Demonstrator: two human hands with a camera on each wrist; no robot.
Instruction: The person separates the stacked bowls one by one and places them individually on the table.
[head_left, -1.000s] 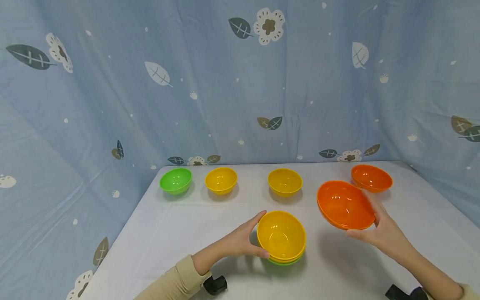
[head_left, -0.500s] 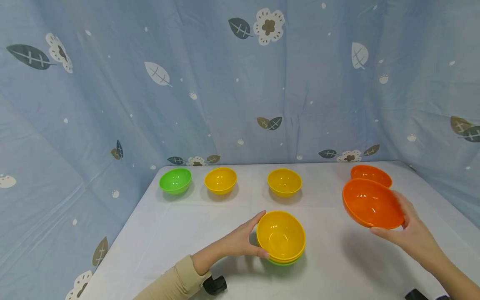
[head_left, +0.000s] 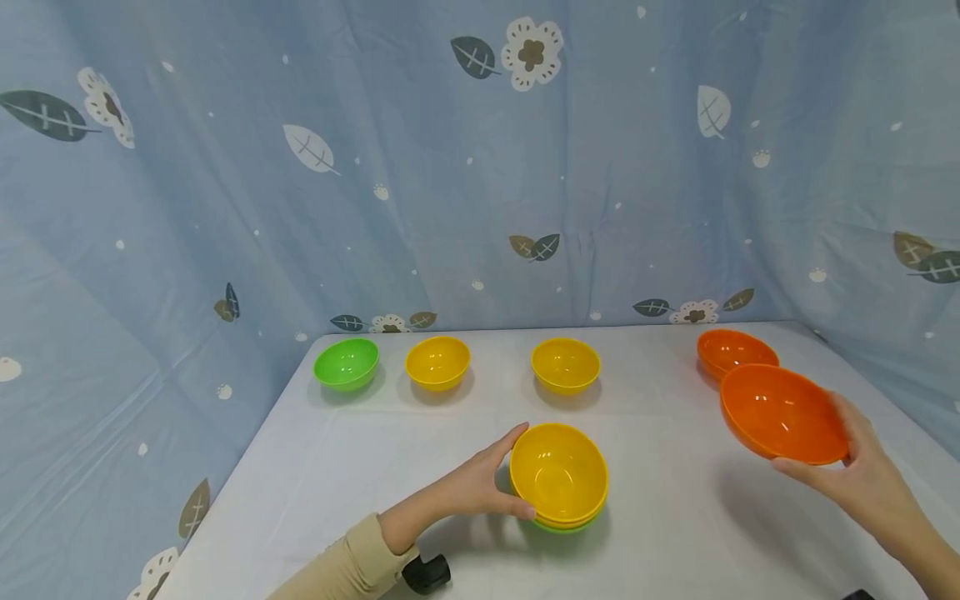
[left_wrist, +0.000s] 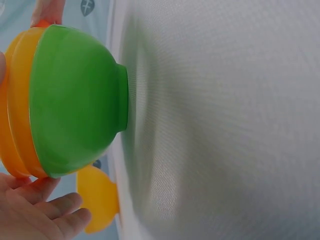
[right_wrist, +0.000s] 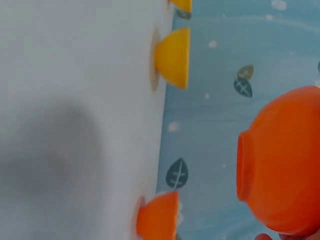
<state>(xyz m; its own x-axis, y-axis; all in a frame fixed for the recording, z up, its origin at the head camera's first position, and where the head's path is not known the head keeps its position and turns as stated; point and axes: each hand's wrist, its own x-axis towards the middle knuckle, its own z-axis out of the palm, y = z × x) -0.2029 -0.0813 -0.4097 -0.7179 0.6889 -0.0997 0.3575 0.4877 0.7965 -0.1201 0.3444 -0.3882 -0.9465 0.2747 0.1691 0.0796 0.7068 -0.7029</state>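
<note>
Head view: the tilted orange bowl (head_left: 783, 414) hangs right of the nested stack (head_left: 558, 475), where a loose pinch could drop it against the orange bowl behind (head_left: 731, 350). The right hand (head_left: 870, 477) grips its side, probably firmly, though the fingers blur; the left hand (head_left: 480, 485) clasps the stack between thumb and forefinger.

Blue, leaf-patterned curtain (head_left: 420, 208) behind and along both sides of white table (head_left: 300, 467).
</note>
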